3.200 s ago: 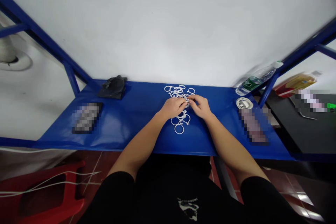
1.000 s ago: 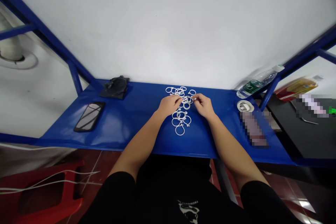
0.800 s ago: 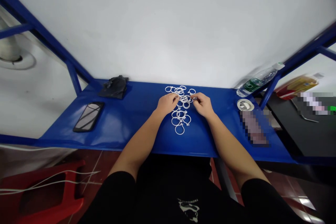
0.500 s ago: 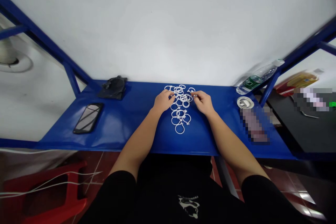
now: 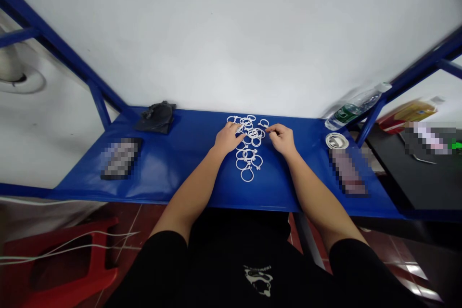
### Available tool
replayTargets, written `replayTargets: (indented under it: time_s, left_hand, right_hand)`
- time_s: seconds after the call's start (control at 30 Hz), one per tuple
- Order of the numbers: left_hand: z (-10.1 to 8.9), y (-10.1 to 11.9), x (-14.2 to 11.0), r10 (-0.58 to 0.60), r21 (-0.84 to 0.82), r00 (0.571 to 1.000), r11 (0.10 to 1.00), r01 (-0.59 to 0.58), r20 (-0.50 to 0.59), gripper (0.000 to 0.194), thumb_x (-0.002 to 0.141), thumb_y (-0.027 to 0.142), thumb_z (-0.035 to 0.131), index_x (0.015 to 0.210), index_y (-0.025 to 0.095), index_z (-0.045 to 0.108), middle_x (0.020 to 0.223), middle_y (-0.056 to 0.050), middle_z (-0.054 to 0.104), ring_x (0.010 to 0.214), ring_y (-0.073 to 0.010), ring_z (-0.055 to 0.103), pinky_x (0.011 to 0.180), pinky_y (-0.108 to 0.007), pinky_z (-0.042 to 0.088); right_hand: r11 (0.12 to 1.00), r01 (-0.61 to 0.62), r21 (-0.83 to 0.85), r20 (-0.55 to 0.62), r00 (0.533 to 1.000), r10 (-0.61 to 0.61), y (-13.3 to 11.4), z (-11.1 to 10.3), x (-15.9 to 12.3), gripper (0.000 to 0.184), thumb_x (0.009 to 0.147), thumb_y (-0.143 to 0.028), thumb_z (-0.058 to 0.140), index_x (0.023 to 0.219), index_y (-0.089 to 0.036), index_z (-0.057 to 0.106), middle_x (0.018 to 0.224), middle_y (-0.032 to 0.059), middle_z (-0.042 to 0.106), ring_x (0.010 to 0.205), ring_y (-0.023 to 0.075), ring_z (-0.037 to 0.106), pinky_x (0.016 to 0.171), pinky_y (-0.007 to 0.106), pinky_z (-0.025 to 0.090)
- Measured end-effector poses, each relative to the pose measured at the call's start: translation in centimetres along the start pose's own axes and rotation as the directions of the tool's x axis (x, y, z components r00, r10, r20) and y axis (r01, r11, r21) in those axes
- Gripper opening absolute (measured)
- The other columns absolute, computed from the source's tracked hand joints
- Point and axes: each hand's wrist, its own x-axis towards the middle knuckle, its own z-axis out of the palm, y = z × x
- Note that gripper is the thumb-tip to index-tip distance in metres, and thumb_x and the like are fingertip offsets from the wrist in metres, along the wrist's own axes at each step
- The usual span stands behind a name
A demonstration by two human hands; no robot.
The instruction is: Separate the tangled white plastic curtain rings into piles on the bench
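Note:
Several white curtain rings (image 5: 247, 174), each with a small eyelet, lie in a loose strip on the blue tabletop (image 5: 191, 154). Some of them overlap. My left hand (image 5: 227, 137) is at the left side of the upper cluster, its thumb and fingers apart over the rings and partly hiding them. To the right of that cluster is my right hand (image 5: 283, 139), its fingers curled and the thumb and index tips close together. Those tips are just below a separate ring (image 5: 264, 123); whether they pinch anything is too small to tell.
A crumpled black bag (image 5: 157, 117) and a phone (image 5: 121, 159) lie at left. At right are a water bottle (image 5: 352, 110), a round white coil (image 5: 337, 141) and a blurred flat item (image 5: 348, 171). Blue frame bars slant up at both sides. A red stool (image 5: 97, 255) stands below left.
My hands were together over the rings and then drew apart. My left hand has gone left and its fingers have spread; my right hand has stayed to the right, its fingers more curled.

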Motion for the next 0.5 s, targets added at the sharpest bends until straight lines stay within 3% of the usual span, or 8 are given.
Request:
replayTargets:
  time_s: [0.1, 0.2, 0.33, 0.4, 0.5]
  left_hand:
    - [-0.4, 0.7, -0.2, 0.050, -0.040, 0.993, 0.998, -0.054, -0.106, 0.042, 0.099, 0.037, 0.071, 0.139, 0.024, 0.066, 0.141, -0.012, 0.063, 0.123, -0.0281, 0.067, 0.104, -0.039, 0.056]
    - [-1.0, 2.0, -0.9, 0.204, -0.063, 0.961, 0.974, -0.219, -0.184, 0.041, 0.102, 0.037, 0.066, 0.141, 0.025, 0.065, 0.143, -0.010, 0.063, 0.126, -0.0236, 0.066, 0.106, -0.034, 0.055]
    - [-1.0, 3.8, -2.0, 0.446, -0.079, 0.889, 0.887, -0.455, -0.106, 0.035, 0.104, 0.034, 0.061, 0.136, 0.023, 0.068, 0.136, -0.009, 0.070, 0.123, -0.0213, 0.068, 0.104, -0.034, 0.055]
    - [-0.6, 4.1, -2.2, 0.492, -0.078, 0.869, 0.866, -0.494, -0.046, 0.033, 0.105, 0.030, 0.056, 0.134, 0.023, 0.069, 0.127, -0.008, 0.075, 0.115, -0.0204, 0.071, 0.099, -0.034, 0.057]
    - [0.0, 4.0, -2.1, 0.489, -0.051, 0.873, 0.871, -0.488, 0.000, 0.033, 0.108, 0.031, 0.052, 0.135, 0.023, 0.069, 0.119, -0.007, 0.078, 0.107, -0.0200, 0.073, 0.093, -0.033, 0.057]
  right_hand:
    - [0.999, -0.033, 0.037, 0.040, 0.999, 0.031, -0.5, -0.1, -0.2, 0.028, 0.079, -0.020, 0.052, 0.085, -0.022, 0.079, 0.083, 0.0035, 0.079, 0.078, 0.0220, 0.073, 0.075, 0.034, 0.058]
    - [0.995, -0.014, 0.095, 0.107, 0.994, 0.004, -1.5, 0.1, -0.7, 0.028, 0.082, -0.022, 0.052, 0.088, -0.022, 0.079, 0.077, 0.0028, 0.077, 0.077, 0.0214, 0.073, 0.073, 0.032, 0.057]
    - [0.987, 0.055, 0.153, 0.180, 0.980, -0.083, -3.2, 0.6, -1.5, 0.025, 0.083, -0.022, 0.052, 0.085, -0.022, 0.077, 0.079, 0.0031, 0.076, 0.076, 0.0200, 0.072, 0.073, 0.031, 0.056]
    - [0.982, 0.082, 0.167, 0.203, 0.972, -0.116, -3.7, 0.9, -1.7, 0.023, 0.082, -0.021, 0.052, 0.082, -0.023, 0.075, 0.079, 0.0032, 0.076, 0.076, 0.0198, 0.072, 0.073, 0.031, 0.056]
    - [0.973, 0.115, 0.198, 0.202, 0.967, -0.155, -3.8, 1.0, -1.6, 0.022, 0.080, -0.019, 0.051, 0.078, -0.023, 0.073, 0.076, 0.0025, 0.075, 0.074, 0.0192, 0.071, 0.073, 0.030, 0.055]
